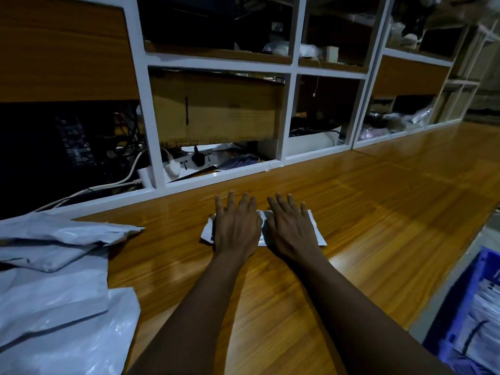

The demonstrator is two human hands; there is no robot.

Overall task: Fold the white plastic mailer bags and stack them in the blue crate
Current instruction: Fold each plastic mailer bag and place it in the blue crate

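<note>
Stock of unfolded mailer bags (54, 293) lies nearest, well to the left of the hands and toward the person, overlapping the near-left part of the table (378, 226). Blue crate (460, 301) sits below table level, well to the right of the hands and nearer the person. Folded bags are inside it, though the dim, cropped view may hide how full it is.

Left hand (235, 228) and right hand (290, 230) lie side by side, palms down, fingers straight and spread. Both press flat on one folded mailer bag (316, 231); no finger curls round it or pinches it. The bag is directly beneath both palms, with a short end showing just outside each hand.

Step in hand, as judged: flattening the final crease. The next move calls for gripping the folded bag so that it does not spring open, then carrying it right and down into the crate.

Clearance: bare table surface extends right of the grip and back toward the person. The table's right edge lies between grip and crate, so the bag must pass it before descent. Beyond the fingertips, the bottom rail of the white shelf frame (216, 176) stands near and limits forward travel.
</note>
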